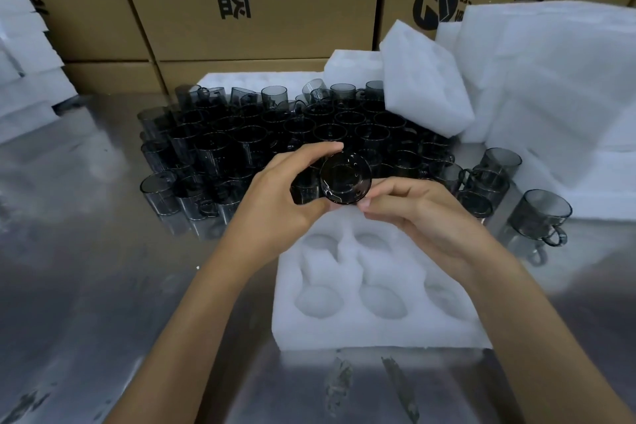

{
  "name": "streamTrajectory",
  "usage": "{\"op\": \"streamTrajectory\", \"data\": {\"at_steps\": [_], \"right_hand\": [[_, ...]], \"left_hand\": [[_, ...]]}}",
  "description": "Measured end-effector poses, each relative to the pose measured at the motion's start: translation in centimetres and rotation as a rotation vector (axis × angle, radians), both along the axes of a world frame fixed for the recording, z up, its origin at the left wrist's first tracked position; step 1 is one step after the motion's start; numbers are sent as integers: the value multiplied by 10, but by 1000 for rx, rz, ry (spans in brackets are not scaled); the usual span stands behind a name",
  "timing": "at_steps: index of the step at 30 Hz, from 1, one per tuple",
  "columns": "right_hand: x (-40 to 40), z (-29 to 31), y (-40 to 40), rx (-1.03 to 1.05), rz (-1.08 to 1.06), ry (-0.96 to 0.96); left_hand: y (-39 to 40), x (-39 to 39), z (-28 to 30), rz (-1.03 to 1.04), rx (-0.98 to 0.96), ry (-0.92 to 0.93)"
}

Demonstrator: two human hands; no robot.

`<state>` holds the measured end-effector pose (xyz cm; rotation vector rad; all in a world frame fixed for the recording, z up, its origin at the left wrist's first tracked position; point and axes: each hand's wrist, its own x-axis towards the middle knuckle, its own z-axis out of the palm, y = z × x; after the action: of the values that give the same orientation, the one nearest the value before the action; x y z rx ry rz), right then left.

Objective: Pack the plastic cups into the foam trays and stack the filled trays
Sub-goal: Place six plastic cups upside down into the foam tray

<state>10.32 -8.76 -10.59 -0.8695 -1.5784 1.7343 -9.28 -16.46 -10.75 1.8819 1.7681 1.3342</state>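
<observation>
1. The left hand reaches in from the lower left, forearm slanting up across the metal table. Its fingers are curled round a smoky dark plastic cup: the forefinger arches over the top and the thumb presses from below.
2. The cup lies tipped on its side in the grip, one round end facing the camera. It is held in the air just above the far edge of the foam tray.
3. The right hand comes in from the lower right, wrist bent inward. Its fingers are drawn together, and the tips pinch the cup's lower right edge, close to the left thumb.
4. The foam tray rests flat on the table straight before the person, between the two forearms. Its round pockets are bare white; the right forearm hides part of the right side.
5. Beyond the hands stands a dense crowd of the same dark cups, most upright. A few handled ones stand apart at the right.
6. Loose foam pieces are heaped at the right and another stack sits at the left. Printed cardboard boxes wall the back.
</observation>
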Motion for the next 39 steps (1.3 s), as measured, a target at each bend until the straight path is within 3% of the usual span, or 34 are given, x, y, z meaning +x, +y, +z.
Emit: {"op": "streamTrajectory", "data": {"at_steps": [5,11,19,27,33,39], "right_hand": [[0,0,-1,79,11,-46],[1,6,-6,149,157,-128],[-5,1,-12,370,166,-314],[-7,-3,-13,393,125,-312],[-7,-5,-12,664,137,-335],[-6,-6,-12,713,128,-417]], "left_hand": [[-2,-2,6,-91,-74,-47],[-12,-18,18,-186,-331,-138],[-20,-31,21,-225,-492,-83],[-16,-36,14,-222,-501,1],[-16,-32,15,-204,-483,34],[-21,-39,15,-210,-426,-9]]}}
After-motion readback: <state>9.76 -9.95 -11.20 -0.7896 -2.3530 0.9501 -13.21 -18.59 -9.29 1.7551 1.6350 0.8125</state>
